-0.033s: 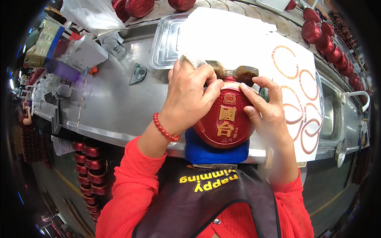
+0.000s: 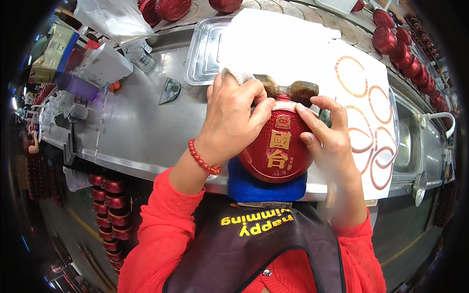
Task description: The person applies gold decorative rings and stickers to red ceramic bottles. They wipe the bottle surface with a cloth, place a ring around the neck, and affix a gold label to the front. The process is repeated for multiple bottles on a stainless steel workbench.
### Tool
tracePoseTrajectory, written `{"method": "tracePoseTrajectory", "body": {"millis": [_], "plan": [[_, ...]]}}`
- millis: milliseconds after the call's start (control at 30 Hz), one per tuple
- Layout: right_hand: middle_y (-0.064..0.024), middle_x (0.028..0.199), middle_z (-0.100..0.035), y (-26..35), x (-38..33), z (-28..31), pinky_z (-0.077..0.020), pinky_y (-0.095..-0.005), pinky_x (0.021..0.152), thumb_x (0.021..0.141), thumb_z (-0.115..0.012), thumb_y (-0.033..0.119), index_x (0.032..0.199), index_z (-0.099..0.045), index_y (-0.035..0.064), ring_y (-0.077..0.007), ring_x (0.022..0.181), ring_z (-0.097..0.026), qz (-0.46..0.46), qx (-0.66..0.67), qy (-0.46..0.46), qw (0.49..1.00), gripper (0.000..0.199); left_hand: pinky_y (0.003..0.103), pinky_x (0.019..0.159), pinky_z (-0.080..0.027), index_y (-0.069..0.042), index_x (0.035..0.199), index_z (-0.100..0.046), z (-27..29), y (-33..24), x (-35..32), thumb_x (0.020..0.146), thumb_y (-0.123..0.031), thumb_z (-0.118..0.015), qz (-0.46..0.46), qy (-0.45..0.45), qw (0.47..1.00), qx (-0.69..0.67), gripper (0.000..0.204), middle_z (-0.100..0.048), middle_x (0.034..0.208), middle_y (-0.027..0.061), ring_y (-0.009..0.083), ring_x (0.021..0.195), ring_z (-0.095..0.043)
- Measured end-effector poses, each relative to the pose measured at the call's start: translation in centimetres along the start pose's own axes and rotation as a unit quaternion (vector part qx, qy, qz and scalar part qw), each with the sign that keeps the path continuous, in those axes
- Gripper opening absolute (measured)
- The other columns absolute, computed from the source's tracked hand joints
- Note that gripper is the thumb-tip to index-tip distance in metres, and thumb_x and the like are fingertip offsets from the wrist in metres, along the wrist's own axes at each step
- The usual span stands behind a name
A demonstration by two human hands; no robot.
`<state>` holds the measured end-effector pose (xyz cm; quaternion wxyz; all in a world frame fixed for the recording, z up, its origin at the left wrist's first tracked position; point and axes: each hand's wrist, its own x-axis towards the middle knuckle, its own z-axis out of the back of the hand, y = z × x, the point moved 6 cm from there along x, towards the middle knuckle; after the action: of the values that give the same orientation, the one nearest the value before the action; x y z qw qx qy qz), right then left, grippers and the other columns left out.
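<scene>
A round, flattened red bottle (image 2: 264, 158) with raised gold characters lies face up, its neck away from me. A blue cloth pad (image 2: 239, 188) is under its near end; a dark forked rest (image 2: 303, 90) stands at its neck. Across its shoulder curves a thin orange-gold strip label (image 2: 285, 105). My left hand (image 2: 234, 115) is closed, thumb and forefinger pressed together at the label's left end. Whitish knit cloth (image 2: 238, 75) shows at its far fingers; I cannot tell if it is held. My right hand (image 2: 332, 136) presses a forefinger on the label's right end, its thumb against the bottle's side.
Several ring-shaped orange strips (image 2: 351, 77) lie on white sheets (image 2: 278, 39) to the right. A clear tray (image 2: 193, 63) and a small dark-green glassy piece (image 2: 170, 91) sit on the metal bench (image 2: 137, 122). More red bottles (image 2: 405, 56) line the far right.
</scene>
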<state>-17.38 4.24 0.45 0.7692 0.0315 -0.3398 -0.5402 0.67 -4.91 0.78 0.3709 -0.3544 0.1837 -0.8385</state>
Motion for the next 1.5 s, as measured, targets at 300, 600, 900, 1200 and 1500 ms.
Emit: {"method": "tracePoseTrajectory", "body": {"millis": [300,600,900,1200,1500], "plan": [[-0.0142,0.120,-0.062,0.35,-0.20,-0.17,-0.0492,-0.0446,0.100,0.073,-0.077,-0.001,0.126,-0.072,0.0032,-0.0337,0.117,-0.057,-0.004,0.017,-0.002,1.000,0.053,0.048,0.083,-0.041,-0.007,0.085,-0.067,-0.04,-0.11,-0.02,0.088,-0.021,-0.073,-0.005,0.001,1.000,0.020,0.015,-0.059,0.089,0.0166,0.0357,0.093,-0.054],[-0.0138,0.119,-0.063,0.54,0.03,-0.43,-0.0486,-0.0445,0.101,0.079,-0.077,0.006,0.128,-0.072,0.0036,-0.0334,0.116,-0.058,0.003,0.004,-0.001,1.000,0.049,0.048,0.082,-0.041,-0.007,0.084,-0.067,0.03,-0.20,0.01,0.088,-0.020,-0.073,-0.010,-0.002,1.000,0.018,0.015,-0.059,0.089,0.0161,0.0354,0.093,-0.054],[-0.0140,0.119,-0.062,0.53,0.04,-0.53,-0.0479,-0.0450,0.102,0.085,-0.075,0.013,0.128,-0.072,0.0032,-0.0338,0.116,-0.058,0.007,0.002,-0.005,1.000,0.045,0.048,0.082,-0.041,-0.007,0.084,-0.067,-0.06,-0.20,0.06,0.088,-0.020,-0.073,-0.014,-0.005,1.000,0.022,0.014,-0.058,0.087,0.0158,0.0352,0.092,-0.053],[-0.0148,0.118,-0.060,0.50,0.17,-0.55,-0.0484,-0.0461,0.096,0.085,-0.076,0.011,0.127,-0.069,0.0031,-0.0355,0.110,-0.057,0.028,0.000,-0.012,1.000,0.043,0.048,0.082,-0.040,-0.007,0.084,-0.067,-0.07,-0.21,0.00,0.088,-0.019,-0.072,-0.012,-0.003,1.000,0.022,0.014,-0.058,0.086,0.0159,0.0353,0.091,-0.053],[-0.0149,0.118,-0.061,0.56,0.27,-0.49,-0.0489,-0.0459,0.095,0.085,-0.076,0.010,0.126,-0.069,0.0028,-0.0356,0.110,-0.058,0.029,0.002,-0.009,1.000,0.043,0.048,0.082,-0.040,-0.006,0.084,-0.066,-0.02,-0.27,0.04,0.089,-0.019,-0.071,-0.015,-0.005,1.000,0.018,0.014,-0.059,0.087,0.0160,0.0354,0.092,-0.053]]}}
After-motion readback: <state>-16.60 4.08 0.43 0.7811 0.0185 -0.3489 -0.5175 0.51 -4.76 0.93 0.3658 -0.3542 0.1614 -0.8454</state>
